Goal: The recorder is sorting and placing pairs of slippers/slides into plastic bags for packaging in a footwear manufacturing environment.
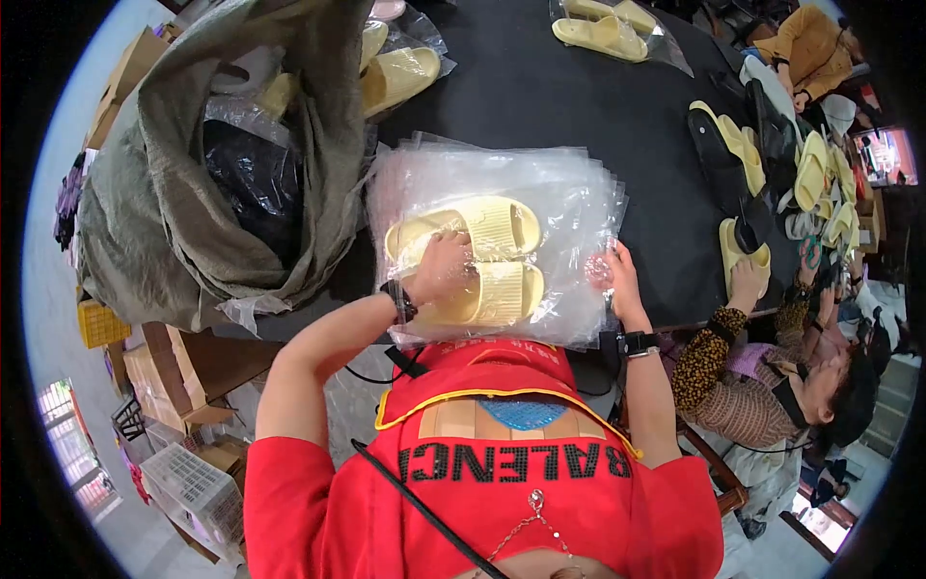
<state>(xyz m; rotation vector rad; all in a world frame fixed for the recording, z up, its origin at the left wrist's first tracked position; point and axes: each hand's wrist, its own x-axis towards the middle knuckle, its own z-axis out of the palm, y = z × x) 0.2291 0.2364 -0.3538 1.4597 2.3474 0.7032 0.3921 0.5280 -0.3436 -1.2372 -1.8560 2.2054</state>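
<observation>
A pair of pale yellow slide slippers point(500, 294) lies side by side, toes to the right, on a stack of clear plastic bags point(569, 193) in front of me. Clear film shows over at least part of the pair. My left hand point(446, 268) is closed on the inner edges of the slippers, between the two; its fingertips are partly hidden. At the right side of the stack, my right hand point(617, 280) pinches the edge of a clear bag, its fingers seen partly through film.
A large grey-green woven sack point(154, 203) with wrapped goods stands at the left. Bagged yellow slippers point(400, 77) lie beyond it, and another bagged pair point(603, 37) at the table's far side. On the right, a co-worker's hand point(746, 280) touches a slipper, near several loose slippers point(810, 169).
</observation>
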